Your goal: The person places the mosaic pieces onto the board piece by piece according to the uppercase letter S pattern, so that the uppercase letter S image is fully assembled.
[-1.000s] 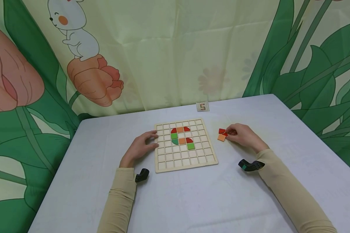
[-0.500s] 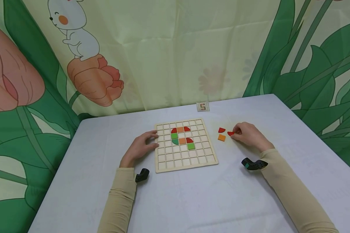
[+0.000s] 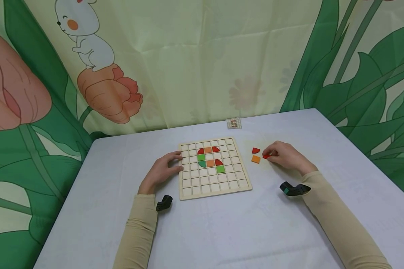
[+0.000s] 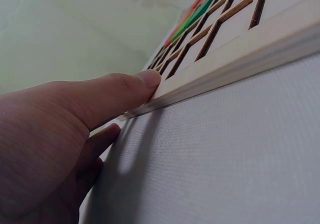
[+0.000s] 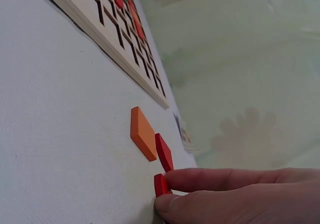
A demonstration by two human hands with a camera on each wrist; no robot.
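Note:
A pale wooden grid board (image 3: 215,186) lies on the table, with several red, orange and green tiles set in its squares. My left hand (image 3: 159,170) rests at the board's left edge; in the left wrist view the thumb (image 4: 149,78) touches the frame and the other fingers are relaxed. Right of the board, my right hand (image 3: 284,155) pinches a red quarter-round tile (image 5: 160,185) between thumb and finger, close over the cloth. Beside it lie another red quarter-round tile (image 3: 256,150) and an orange square tile (image 3: 255,159).
A small card (image 3: 233,123) printed with a grid and an S-like or 5-like figure lies near the table's back edge. A white cloth (image 3: 222,231) covers the table. Behind it hangs a printed curtain (image 3: 188,74). Black wrist devices (image 3: 294,188) sit at both cuffs.
My right hand has drawn one red tile rightward, away from the other red and the orange tile, and its fingers have shifted on it. The left hand stays at the board.

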